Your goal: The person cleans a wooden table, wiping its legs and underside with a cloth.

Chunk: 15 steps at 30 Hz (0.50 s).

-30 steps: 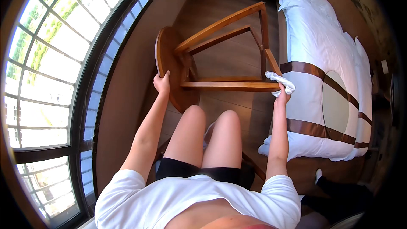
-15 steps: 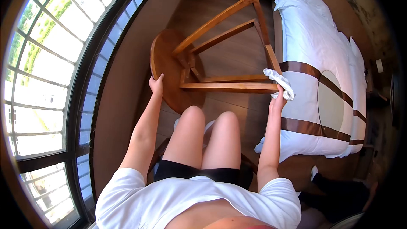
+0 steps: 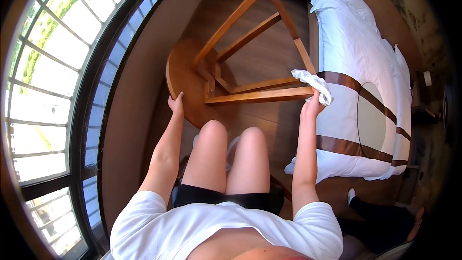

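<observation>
A round wooden table (image 3: 180, 70) lies tipped on its side in front of my knees, its legs and crossbars pointing right. My left hand (image 3: 176, 102) is closed around the near edge of the tabletop. At the right end of the nearest leg, my right hand (image 3: 313, 106) grips a crumpled white cloth (image 3: 314, 84). The cloth lies over the corner where that leg meets the end bar, hiding the corner and some of my fingers.
A bed (image 3: 337, 110) with white bedding and brown bands stands to the right. Along the left runs a barred window (image 3: 53, 86) above a brown wall (image 3: 130, 130). Another person's dark-clothed leg (image 3: 370, 219) shows at the lower right. Wooden floor (image 3: 260, 130) lies beneath the table.
The table has turned a little, its far leg corner swinging left and up in view. My right hand and the cloth have shifted slightly left and up. Both hands keep their grip.
</observation>
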Each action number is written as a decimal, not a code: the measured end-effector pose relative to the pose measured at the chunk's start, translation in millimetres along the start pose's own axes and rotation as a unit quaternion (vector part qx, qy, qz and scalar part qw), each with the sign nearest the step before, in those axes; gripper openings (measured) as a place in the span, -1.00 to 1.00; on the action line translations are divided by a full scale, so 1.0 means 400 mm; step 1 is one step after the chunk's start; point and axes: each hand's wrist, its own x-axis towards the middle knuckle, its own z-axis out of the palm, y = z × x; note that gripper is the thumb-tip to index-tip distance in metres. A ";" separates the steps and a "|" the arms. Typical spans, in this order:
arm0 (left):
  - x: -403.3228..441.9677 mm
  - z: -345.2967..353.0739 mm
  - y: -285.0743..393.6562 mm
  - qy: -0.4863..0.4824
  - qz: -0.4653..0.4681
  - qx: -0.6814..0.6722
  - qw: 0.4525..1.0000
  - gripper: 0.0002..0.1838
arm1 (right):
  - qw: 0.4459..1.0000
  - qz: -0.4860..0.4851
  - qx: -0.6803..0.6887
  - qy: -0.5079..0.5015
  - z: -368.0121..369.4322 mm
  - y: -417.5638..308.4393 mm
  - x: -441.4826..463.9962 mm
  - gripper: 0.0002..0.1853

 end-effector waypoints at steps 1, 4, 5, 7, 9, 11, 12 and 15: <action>0.003 0.004 -0.050 0.003 -0.012 -0.016 1.000 -0.49 | 1.000 -0.002 -0.002 0.001 0.004 -0.007 -0.005 -0.69; 0.014 0.031 -0.157 0.026 -0.105 0.122 0.987 -0.25 | 0.998 -0.044 -0.036 -0.032 0.008 -0.032 -0.024 -0.61; 0.012 0.043 -0.159 -0.005 -0.136 0.155 0.978 -0.21 | 0.998 -0.044 -0.037 -0.030 0.012 -0.033 -0.030 -0.61; -0.004 0.073 -0.127 -0.025 -0.210 0.129 0.969 -0.26 | 0.995 -0.071 -0.069 -0.015 0.033 -0.026 -0.034 -0.61; -0.021 0.079 -0.066 -0.044 -0.282 0.100 0.953 -0.30 | 0.995 -0.080 -0.058 -0.032 0.055 -0.024 -0.036 -0.59; -0.053 0.063 -0.015 -0.120 -0.351 0.113 0.922 -0.19 | 0.989 -0.093 -0.103 -0.055 0.083 -0.030 -0.053 -0.58; -0.016 0.046 -0.096 -0.168 -0.345 0.045 0.922 -0.28 | 0.989 -0.086 -0.105 -0.065 0.094 -0.026 -0.059 -0.56; 0.022 0.040 -0.178 -0.185 -0.288 -0.015 0.939 -0.37 | 0.977 -0.141 -0.140 -0.073 0.112 0.039 -0.074 -0.61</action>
